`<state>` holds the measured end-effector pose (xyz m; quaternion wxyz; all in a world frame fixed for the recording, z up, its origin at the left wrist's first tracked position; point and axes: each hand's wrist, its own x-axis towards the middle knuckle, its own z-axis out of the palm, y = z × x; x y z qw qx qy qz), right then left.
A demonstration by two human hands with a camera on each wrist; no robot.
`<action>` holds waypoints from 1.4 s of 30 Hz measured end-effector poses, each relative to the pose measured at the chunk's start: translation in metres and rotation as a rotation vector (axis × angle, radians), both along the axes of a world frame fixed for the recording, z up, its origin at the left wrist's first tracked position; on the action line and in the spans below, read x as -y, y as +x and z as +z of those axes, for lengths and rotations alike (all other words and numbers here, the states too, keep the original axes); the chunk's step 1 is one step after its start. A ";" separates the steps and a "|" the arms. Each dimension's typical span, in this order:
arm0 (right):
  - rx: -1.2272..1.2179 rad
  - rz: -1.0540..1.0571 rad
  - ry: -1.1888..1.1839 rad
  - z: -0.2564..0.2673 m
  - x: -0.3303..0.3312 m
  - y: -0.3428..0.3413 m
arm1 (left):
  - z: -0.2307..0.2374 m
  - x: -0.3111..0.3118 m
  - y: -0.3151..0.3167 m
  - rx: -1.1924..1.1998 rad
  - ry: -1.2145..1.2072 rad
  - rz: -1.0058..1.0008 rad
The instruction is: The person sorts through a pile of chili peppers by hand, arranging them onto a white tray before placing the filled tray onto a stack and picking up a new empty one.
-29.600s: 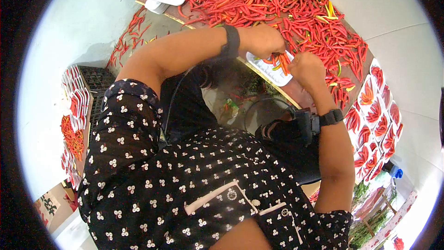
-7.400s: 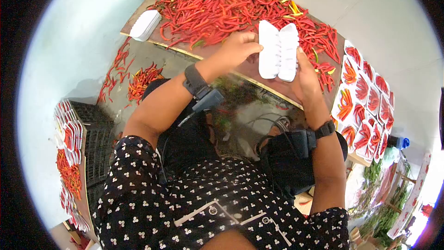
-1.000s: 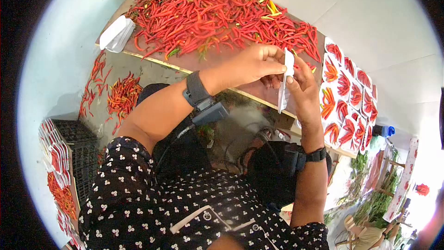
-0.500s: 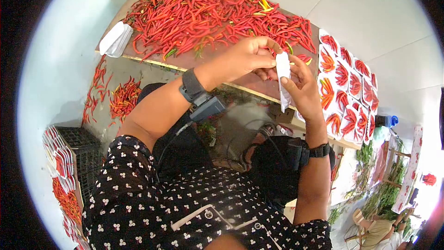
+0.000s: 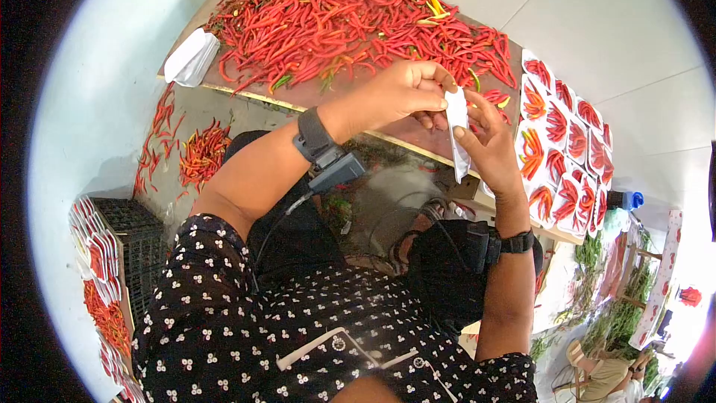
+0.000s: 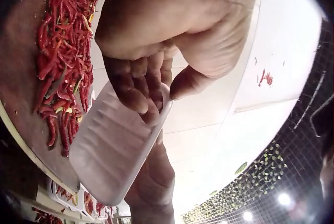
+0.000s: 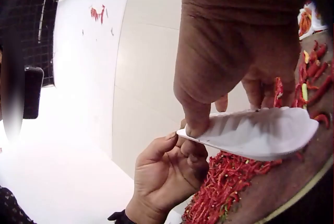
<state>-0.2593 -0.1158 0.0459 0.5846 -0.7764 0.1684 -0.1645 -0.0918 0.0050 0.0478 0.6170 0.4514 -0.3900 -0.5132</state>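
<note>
A white foam tray (image 5: 460, 142) is held nearly edge-on above the table's front edge. The left hand (image 5: 410, 101) pinches its upper end between thumb and fingers. Lower along the tray, the right hand (image 5: 488, 142) grips it with the thumb on the near side. In the left wrist view the ribbed inner face of the tray (image 6: 109, 148) shows no chillies, with the left hand (image 6: 172, 31) at one end and the right hand (image 6: 154, 182) behind it. The right wrist view shows the right hand (image 7: 237, 51) over the tray (image 7: 255, 135), the left hand (image 7: 167, 177) pinching its narrow end.
Red chillies (image 5: 321, 22) are heaped on the brown table (image 5: 395, 130). Stacked white trays (image 5: 192, 58) stand at its left corner. Filled chilli trays (image 5: 556, 123) lie at the right. More chillies (image 5: 203, 153) are on the floor, near a black crate (image 5: 142, 254).
Earlier the hands held chillies over a tray at the table, later two trays side by side. Since then the tray has turned edge-on; over the last half second the hands have hardly moved.
</note>
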 end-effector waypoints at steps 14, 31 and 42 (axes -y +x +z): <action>-0.007 -0.027 -0.001 -0.001 0.001 0.002 | 0.003 0.003 -0.006 0.109 0.024 0.102; 0.070 -0.078 0.003 -0.004 -0.001 0.004 | -0.004 0.007 -0.005 0.082 -0.067 0.050; 0.027 -0.099 0.179 -0.006 -0.007 0.010 | -0.005 0.008 -0.002 0.228 -0.063 0.151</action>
